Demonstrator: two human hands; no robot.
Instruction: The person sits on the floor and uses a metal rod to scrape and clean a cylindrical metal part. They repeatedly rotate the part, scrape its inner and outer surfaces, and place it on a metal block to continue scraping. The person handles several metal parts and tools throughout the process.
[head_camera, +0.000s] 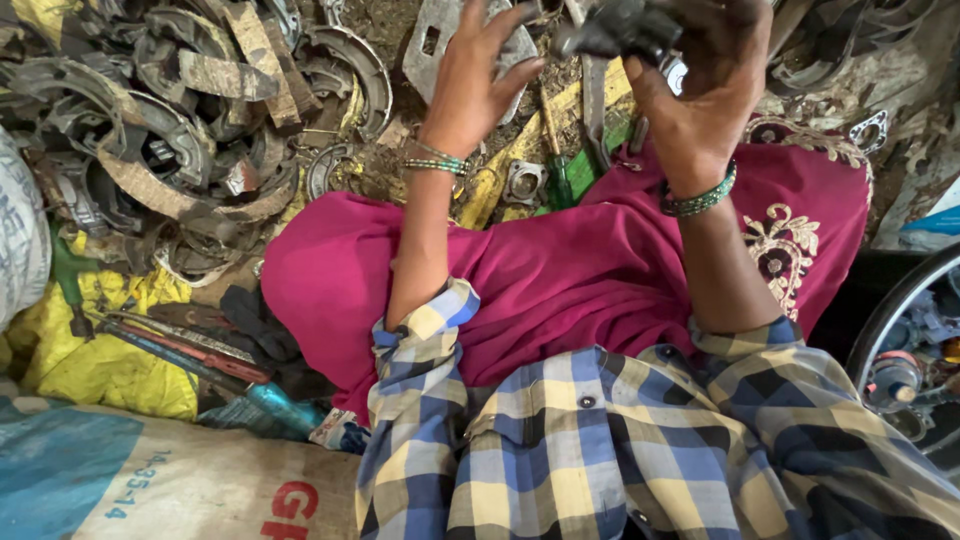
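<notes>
Top centre: right hand (700, 90) clamped round black part (620, 28); left hand (475, 75) open, fingertips beside. Looks heavy, rigid, greasy — grab mid-body.

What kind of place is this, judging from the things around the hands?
Probably a small vehicle repair or scrap workshop, worked at floor level. A heap of worn brake shoes lies on the dirty ground, hand tools rest beside a yellow cloth, and a spoked wheel stands nearby. The right hand holds a dark metal part.

Dark, greasy metal part (617, 28), held aloft at the top edge, partly cropped.
</notes>
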